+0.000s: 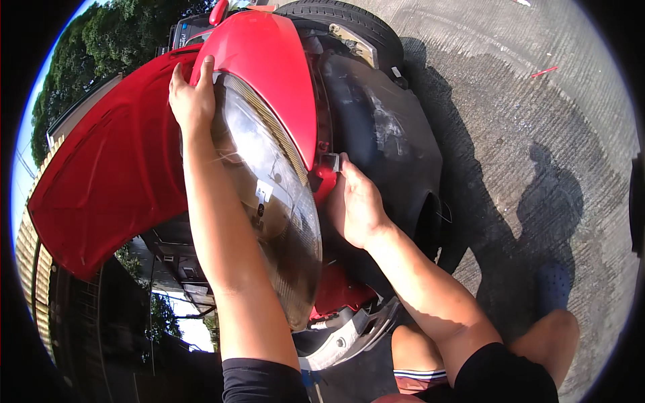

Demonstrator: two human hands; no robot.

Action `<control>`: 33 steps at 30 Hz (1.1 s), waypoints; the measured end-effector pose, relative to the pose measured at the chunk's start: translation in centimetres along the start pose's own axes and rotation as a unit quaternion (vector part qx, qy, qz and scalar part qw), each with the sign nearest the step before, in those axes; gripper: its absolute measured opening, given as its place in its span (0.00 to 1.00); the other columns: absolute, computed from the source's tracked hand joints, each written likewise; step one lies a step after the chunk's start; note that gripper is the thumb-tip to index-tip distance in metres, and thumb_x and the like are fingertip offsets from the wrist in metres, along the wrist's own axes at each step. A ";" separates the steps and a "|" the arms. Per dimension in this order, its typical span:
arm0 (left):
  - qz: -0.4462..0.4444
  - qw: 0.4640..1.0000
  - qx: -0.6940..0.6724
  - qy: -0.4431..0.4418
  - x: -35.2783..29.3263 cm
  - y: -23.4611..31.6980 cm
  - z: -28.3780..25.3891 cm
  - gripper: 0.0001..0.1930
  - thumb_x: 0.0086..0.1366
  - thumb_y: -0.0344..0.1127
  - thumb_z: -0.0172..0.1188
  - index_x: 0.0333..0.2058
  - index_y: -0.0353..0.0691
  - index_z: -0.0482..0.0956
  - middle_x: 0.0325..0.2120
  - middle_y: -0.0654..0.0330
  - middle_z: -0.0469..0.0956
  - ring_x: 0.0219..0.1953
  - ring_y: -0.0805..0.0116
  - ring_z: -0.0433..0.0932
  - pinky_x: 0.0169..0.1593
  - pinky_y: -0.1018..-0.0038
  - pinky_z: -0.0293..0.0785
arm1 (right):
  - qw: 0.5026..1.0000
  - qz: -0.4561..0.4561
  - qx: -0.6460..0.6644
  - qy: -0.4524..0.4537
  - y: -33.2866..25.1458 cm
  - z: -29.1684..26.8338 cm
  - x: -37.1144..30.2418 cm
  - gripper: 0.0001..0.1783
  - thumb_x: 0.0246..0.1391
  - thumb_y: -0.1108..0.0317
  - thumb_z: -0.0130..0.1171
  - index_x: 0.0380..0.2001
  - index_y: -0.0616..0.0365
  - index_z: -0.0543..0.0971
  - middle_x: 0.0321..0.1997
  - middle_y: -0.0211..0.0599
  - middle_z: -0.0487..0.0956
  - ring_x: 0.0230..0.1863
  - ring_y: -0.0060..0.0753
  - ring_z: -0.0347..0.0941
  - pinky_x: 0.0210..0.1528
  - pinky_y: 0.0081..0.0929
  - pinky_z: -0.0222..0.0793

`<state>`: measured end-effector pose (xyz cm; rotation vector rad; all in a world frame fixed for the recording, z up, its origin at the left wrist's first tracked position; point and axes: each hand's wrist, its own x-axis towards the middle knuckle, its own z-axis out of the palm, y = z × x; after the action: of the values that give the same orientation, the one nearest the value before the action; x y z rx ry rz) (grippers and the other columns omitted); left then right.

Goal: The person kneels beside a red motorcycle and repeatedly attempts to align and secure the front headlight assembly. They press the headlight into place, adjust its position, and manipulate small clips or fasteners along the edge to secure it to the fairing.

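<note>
"Against the left hand (191,104), toward its right and back toward the body, what lay there?"

"One big clear-lensed headlight (275,195). That hand was at its far end, and the rest ran back past the wrist, along the right side of the left forearm (222,215)."

"So its long axis was roughly in line with that arm?"

"Close to it, with the near end slanting off rightward. The left thumb and fingers were spread apart, not closed together; how firmly the palm bore on the headlight, I couldn't tell."

"And from the right hand (356,208)?"

"It lay leftward, its long curved edge just beside that hand. Beyond the knuckles, the red fender (279,80) narrowed to a tip, with a small grey tab (332,162) by the right thumb."

"Was the right hand clamped on that tab?"

"The thumb seemed to be at it, but the other fingers were hidden, so I couldn't say."

"Which hand was nearer the headlight, then?"

"The left, I judged: it appeared to touch the far end, whereas the right stood beside the long edge, any contact unclear."

"Which relation mattered most, to your mind?"

"How that edge lay to the fender's. Between the two hands they ran side by side; nearer the body than the right hand, the headlight reached past the fender's tip."
</note>
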<state>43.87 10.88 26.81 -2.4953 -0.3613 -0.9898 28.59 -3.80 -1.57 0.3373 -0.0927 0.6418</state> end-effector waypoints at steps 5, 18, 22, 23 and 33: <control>-0.025 0.995 -0.036 -0.091 1.6 1.2 1.2 0.51 0.62 0.76 0.64 0.68 0.35 0.78 0.62 0.38 0.81 0.67 0.45 0.79 0.71 0.57 0.71 | 0.992 0.045 0.045 -0.106 -1.8 -2.1 1.0 0.28 0.82 0.55 0.39 0.73 0.58 0.69 0.77 0.35 0.72 0.74 0.34 0.67 0.80 0.42 0.55; 0.297 0.948 0.109 -0.046 -6.3 -2.8 -0.1 0.31 0.71 0.37 0.63 0.70 0.73 0.73 0.75 0.33 0.61 0.76 0.27 0.60 0.77 0.47 0.60 | 0.814 -0.277 -0.509 0.043 -1.9 -2.0 2.2 0.45 0.57 0.86 0.58 0.78 0.63 0.59 0.61 0.54 0.82 0.64 0.53 0.79 0.72 0.39 0.71; 0.149 0.988 0.000 -0.034 -8.2 -1.6 -0.3 0.41 0.72 0.59 0.62 0.74 0.39 0.68 0.76 0.40 0.63 0.79 0.44 0.60 0.80 0.54 0.55 | 0.652 -0.397 -0.646 -0.006 -4.5 -3.0 2.2 0.64 0.55 0.85 0.67 0.84 0.57 0.37 0.63 0.48 0.83 0.65 0.52 0.81 0.73 0.45 0.71; 0.147 0.988 -0.008 -0.037 -8.5 -1.2 -0.8 0.44 0.72 0.61 0.62 0.74 0.34 0.67 0.76 0.40 0.64 0.79 0.46 0.61 0.80 0.55 0.54 | 0.664 -0.392 -0.637 -0.006 -4.8 -3.1 2.5 0.64 0.55 0.84 0.68 0.84 0.57 0.37 0.62 0.48 0.84 0.64 0.52 0.81 0.72 0.44 0.72; 0.123 0.983 -0.127 -0.042 -8.6 -1.1 -1.0 0.44 0.71 0.62 0.65 0.71 0.30 0.71 0.73 0.40 0.69 0.76 0.46 0.65 0.77 0.56 0.59 | 0.879 -0.238 -0.397 0.113 1.6 -2.2 0.3 0.29 0.75 0.78 0.50 0.75 0.68 0.62 0.67 0.47 0.79 0.62 0.36 0.81 0.68 0.31 0.73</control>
<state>36.68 10.65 21.79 -2.7324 0.0544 -0.8790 27.79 -1.70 -3.15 -0.5061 -0.0397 0.1097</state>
